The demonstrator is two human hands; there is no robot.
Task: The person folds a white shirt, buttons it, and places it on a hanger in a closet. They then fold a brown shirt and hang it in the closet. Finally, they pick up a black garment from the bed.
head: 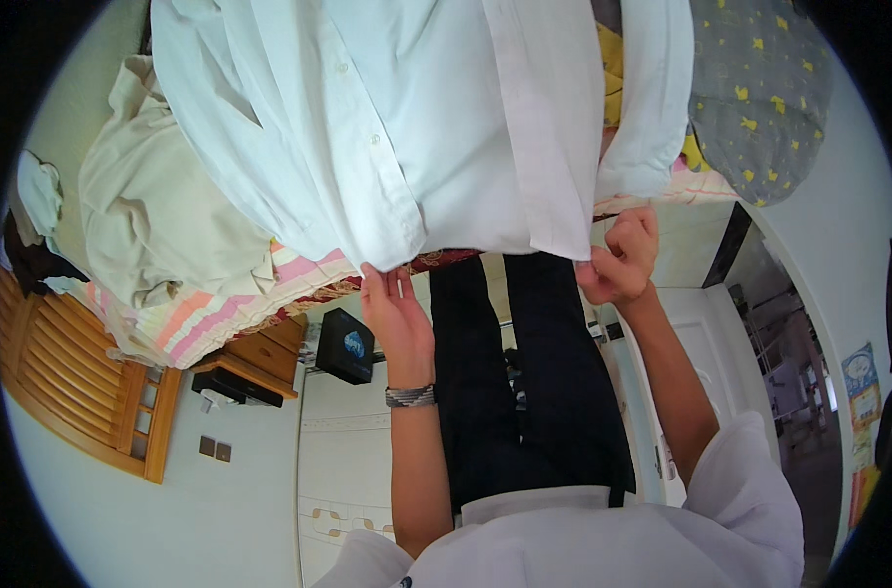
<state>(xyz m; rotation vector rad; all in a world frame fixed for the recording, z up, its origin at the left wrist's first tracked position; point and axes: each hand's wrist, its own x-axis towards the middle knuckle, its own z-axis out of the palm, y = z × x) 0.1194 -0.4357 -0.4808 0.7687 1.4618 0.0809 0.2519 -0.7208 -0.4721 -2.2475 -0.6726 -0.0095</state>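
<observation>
A white button-up shirt [453, 132] lies spread before me on the bed, its hem towards me and its front partly open. My left hand [400, 309], with a patterned band on the wrist, pinches the lower corner of the button edge. At the other front corner, my right hand [622, 257] grips the hem between thumb and curled fingers. The hem stretches between both hands at the bed's near edge. One long sleeve [648, 95] of the shirt lies to the right. The collar end is out of view.
A beige garment [167, 198] lies to the left on a striped bedsheet [196, 323]. At the right sits a grey cloth with yellow figures [762, 103]. A slatted wooden headboard [86, 375], a wooden nightstand [262, 353] and a black box [345, 345] stand at left.
</observation>
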